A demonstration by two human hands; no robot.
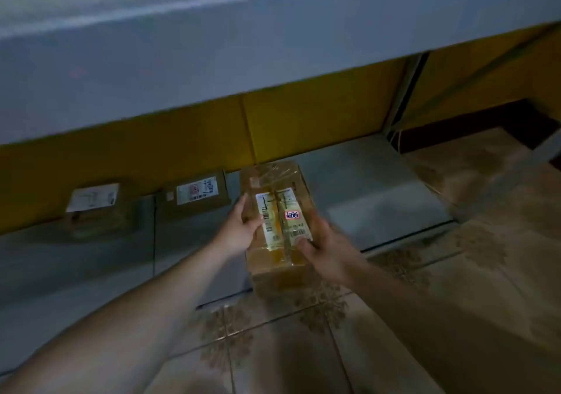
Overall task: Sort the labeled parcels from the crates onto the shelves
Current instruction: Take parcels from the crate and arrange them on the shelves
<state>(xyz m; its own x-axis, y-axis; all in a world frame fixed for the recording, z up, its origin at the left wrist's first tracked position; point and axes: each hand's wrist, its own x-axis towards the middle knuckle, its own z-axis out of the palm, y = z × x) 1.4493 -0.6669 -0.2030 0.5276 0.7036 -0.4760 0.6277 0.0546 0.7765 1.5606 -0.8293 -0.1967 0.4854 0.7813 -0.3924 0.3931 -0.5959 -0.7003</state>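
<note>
A brown cardboard parcel point(277, 211), wrapped in clear tape, carries a white label and a red-and-white sticker on top. It lies at the front edge of a low grey shelf point(373, 187), its near end jutting out over the floor. My left hand point(239, 228) grips its left side, thumb on top. My right hand point(323, 241) grips its right near corner, thumb on the label. Two more labeled cardboard parcels, one point(197, 194) in the middle and one point(97, 208) at the left, stand on the shelf against the yellow back panel.
A grey shelf board point(212, 44) hangs overhead. The yellow back panel point(318, 114) closes the rear. A metal upright point(403, 96) ends the bay at the right. Patterned floor tiles point(303, 348) spread in front and to the right.
</note>
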